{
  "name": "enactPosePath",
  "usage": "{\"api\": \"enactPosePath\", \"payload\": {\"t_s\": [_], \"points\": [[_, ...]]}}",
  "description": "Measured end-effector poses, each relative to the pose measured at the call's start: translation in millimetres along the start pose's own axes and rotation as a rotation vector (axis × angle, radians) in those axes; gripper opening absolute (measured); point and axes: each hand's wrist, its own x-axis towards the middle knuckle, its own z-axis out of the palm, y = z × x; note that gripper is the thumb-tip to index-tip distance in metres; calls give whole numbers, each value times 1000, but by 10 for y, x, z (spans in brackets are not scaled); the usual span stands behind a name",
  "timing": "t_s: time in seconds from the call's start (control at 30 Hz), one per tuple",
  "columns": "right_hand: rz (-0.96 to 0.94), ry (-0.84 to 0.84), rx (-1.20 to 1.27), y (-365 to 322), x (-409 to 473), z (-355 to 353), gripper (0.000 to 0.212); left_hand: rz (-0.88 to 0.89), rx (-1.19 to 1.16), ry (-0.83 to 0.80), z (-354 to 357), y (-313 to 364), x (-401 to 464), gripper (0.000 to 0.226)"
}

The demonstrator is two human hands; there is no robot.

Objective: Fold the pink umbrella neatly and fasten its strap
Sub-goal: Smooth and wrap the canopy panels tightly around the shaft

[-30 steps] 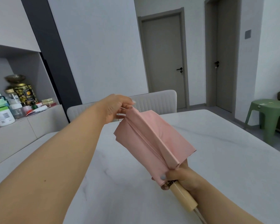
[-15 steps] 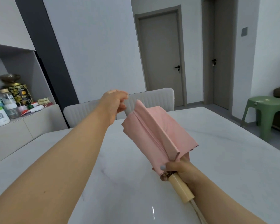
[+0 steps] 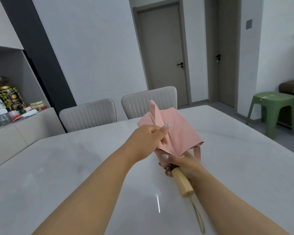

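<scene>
Above the pale marble-look worktop (image 3: pixel 75 167), held clear of its surface, the collapsed pink fabric umbrella (image 3: pixel 176 131) points away toward the far side, its canopy gathered into flat pleats with one fold sticking up at the far tip. At the near end the right hand (image 3: pixel 182 161) has its grip wrapped around the bunched base of the canopy, just above the light wooden cylindrical handle (image 3: pixel 182 184), from whose end a beige cord loop (image 3: pixel 198 216) trails toward the camera. From the left, the left hand (image 3: pixel 148 139) has its grip closed on a pleat along the umbrella's left side — thumb on top of the fabric, fingers curled beneath. A narrow pink strap (image 3: pixel 197 152) hangs loose at the canopy's right edge, unfastened. Beyond the worktop's far edge stand two cream ribbed chairs (image 3: pixel 88 116) side by side, and a green plastic stool (image 3: pixel 271 109) sits on the floor at the right.
</scene>
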Motion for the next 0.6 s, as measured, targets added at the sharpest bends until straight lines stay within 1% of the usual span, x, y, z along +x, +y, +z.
{"api": "enactPosePath", "payload": {"t_s": [0.07,0.1,0.13,0.2,0.23,0.3,0.37,0.43,0.5,0.6], "points": [[-1,-6,20,-13,-11,22,77,-21,-32,69,12,-77,17,43],[-7,-5,59,-16,-17,31,88,-29,-81,99,13,-130,20,35],[-15,-7,107,-10,-11,28,95,-42,-145,120,14,-186,16,25],[-33,-1,204,-17,-13,32,100,-75,-284,133,23,-288,-16,7],[-38,3,252,-25,-22,42,99,-86,-340,141,39,-324,-44,6],[-31,29,330,-14,-3,39,94,-95,-422,183,94,-382,-109,8],[-19,51,331,-15,-7,43,88,-108,-447,255,167,-442,-168,8],[-14,68,295,-14,-28,34,69,-143,-488,285,252,-524,-202,10],[-30,65,253,-12,-55,30,49,-179,-552,276,322,-589,-218,10],[-43,46,165,0,-62,15,23,-161,-554,239,336,-607,-227,13]]}}
